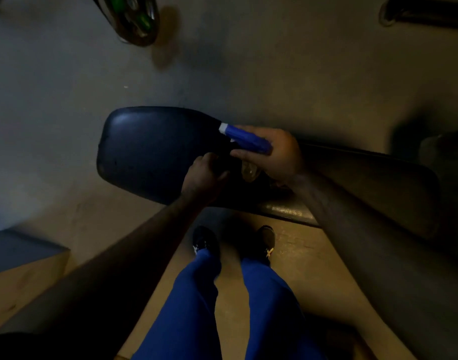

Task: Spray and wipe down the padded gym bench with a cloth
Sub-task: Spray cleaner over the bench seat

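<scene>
The padded gym bench [147,152] is dark blue-black, and its rounded seat end lies at the centre left. A longer pad [373,178] runs off to the right. My right hand [277,154] grips a spray bottle [246,139] over the bench. The bottle's blue head and white nozzle point left, and its clear body shows below my fingers. My left hand [203,175] is just left of it above the pad. Its fingers curl round a dark cloth [221,166] that is hard to make out in the dim light.
A weight plate with green marks [137,19] stands on the floor at the top left. Dark equipment [425,14] sits at the top right and a grey block [22,250] at the lower left. My legs in blue trousers [196,294] and dark shoes stand before the bench.
</scene>
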Action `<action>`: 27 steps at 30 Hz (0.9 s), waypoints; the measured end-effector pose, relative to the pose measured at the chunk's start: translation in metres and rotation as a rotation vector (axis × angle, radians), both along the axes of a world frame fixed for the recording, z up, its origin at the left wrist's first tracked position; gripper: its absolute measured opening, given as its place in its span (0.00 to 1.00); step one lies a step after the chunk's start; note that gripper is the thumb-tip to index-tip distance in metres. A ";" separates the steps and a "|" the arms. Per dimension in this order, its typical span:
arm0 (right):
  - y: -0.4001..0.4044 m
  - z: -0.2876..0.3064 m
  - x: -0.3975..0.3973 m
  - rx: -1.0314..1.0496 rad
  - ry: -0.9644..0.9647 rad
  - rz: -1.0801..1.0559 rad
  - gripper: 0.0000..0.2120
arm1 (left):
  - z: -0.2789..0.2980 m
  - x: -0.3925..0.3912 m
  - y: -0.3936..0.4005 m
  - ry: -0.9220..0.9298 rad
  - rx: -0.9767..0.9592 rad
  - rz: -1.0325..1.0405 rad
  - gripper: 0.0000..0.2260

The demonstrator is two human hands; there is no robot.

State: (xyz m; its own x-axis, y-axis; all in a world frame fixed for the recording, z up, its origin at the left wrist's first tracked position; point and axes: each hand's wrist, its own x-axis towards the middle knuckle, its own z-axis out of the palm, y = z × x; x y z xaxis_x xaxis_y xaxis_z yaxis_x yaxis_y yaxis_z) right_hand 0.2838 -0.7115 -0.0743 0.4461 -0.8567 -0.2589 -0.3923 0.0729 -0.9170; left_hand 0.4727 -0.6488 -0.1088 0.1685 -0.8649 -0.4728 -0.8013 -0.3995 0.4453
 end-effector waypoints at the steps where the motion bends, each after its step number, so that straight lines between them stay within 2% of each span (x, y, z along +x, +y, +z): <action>1: -0.001 0.000 0.007 -0.061 0.070 0.023 0.34 | -0.001 0.005 0.004 0.009 -0.007 0.014 0.23; 3: -0.004 0.000 0.025 -0.210 0.187 0.070 0.34 | -0.005 0.019 0.012 0.038 -0.002 0.063 0.22; 5: -0.007 0.002 0.048 -0.264 0.170 0.086 0.27 | -0.010 0.039 0.018 0.055 -0.008 0.110 0.22; 8: -0.013 0.003 0.086 -0.161 0.127 0.068 0.17 | -0.014 0.072 0.020 0.039 -0.041 0.148 0.23; 11: -0.013 0.002 0.125 -0.147 0.175 0.056 0.16 | -0.014 0.111 0.018 0.041 -0.057 0.172 0.23; 14: -0.014 0.001 0.173 -0.109 0.181 0.037 0.09 | -0.020 0.159 0.011 0.047 -0.080 0.197 0.24; 20: -0.022 -0.011 0.279 -0.104 0.248 0.208 0.08 | -0.055 0.260 -0.004 -0.079 -0.152 0.220 0.26; 23: -0.030 -0.029 0.318 -0.043 0.299 0.207 0.07 | -0.081 0.295 -0.011 -0.174 -0.186 0.189 0.27; 27: -0.043 -0.053 0.355 0.007 0.387 0.161 0.06 | -0.119 0.309 -0.012 -0.199 -0.174 0.132 0.34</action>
